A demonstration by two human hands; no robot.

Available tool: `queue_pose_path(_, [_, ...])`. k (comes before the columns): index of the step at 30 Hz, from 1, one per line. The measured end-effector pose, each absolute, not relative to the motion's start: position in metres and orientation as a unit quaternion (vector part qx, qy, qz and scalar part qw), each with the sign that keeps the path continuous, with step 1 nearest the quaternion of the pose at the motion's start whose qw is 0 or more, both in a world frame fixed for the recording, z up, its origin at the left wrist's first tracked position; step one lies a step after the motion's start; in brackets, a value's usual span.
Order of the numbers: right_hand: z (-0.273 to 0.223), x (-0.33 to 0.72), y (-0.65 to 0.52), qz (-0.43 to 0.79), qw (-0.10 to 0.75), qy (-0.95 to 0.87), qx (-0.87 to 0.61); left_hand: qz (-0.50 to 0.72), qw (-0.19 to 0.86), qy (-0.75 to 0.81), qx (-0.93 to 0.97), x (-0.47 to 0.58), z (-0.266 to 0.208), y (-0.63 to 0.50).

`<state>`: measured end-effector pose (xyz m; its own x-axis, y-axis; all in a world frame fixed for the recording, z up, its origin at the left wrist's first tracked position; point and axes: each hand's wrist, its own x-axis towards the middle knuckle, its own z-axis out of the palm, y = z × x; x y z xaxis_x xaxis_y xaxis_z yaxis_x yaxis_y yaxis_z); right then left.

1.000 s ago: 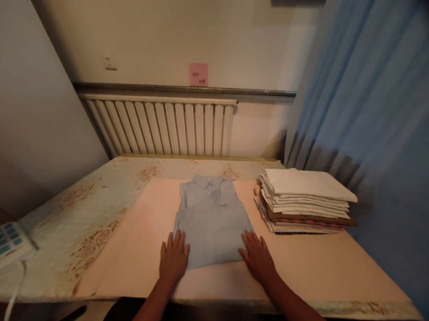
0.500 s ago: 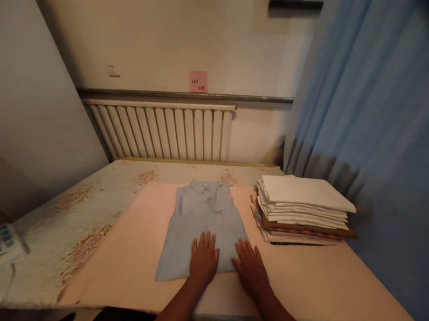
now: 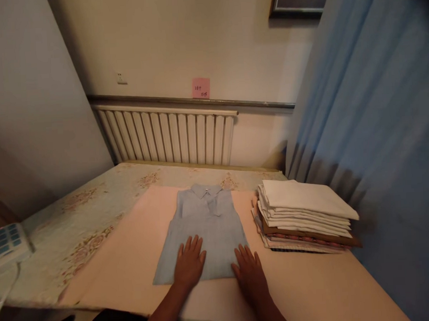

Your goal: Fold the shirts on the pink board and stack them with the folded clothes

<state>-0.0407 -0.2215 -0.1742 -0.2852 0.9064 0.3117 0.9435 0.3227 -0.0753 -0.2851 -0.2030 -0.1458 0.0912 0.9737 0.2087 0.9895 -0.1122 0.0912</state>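
Observation:
A light blue sleeveless shirt (image 3: 208, 223) lies flat in front of me, its collar pointing away and its hem towards me. My left hand (image 3: 189, 263) rests palm down on the lower middle of the shirt, fingers stretched out. Near the shirt's lower right corner, my right hand (image 3: 249, 272) also lies flat with fingers spread. Neither hand grips anything. Beneath the shirt is a pink cloth (image 3: 122, 261) spread over the table.
To the right stands a stack of folded cloth (image 3: 306, 208), white on top. A floral tablecloth (image 3: 91, 210) covers the table. A white device with blue panels (image 3: 8, 243) and a cord sits far left. Behind are a radiator (image 3: 170, 136) and, at right, a blue curtain (image 3: 371, 123).
My left hand has slid left across the shirt. My right hand stays near the lower right corner. The view has tipped slightly upward.

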Motion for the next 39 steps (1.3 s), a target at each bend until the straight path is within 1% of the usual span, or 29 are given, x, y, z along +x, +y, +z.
queue_pose_path(11, [-0.177, -0.04, -0.221, -0.056, 0.161, -0.802, -0.573, -0.08, 0.049, -0.711, -0.697, -0.354, -0.147, -0.217])
queue_pose_path(39, [-0.176, -0.041, -0.223, -0.071, 0.158, -0.8, -0.575, -0.102, 0.039, -0.72, -0.685, -0.354, -0.144, -0.221])
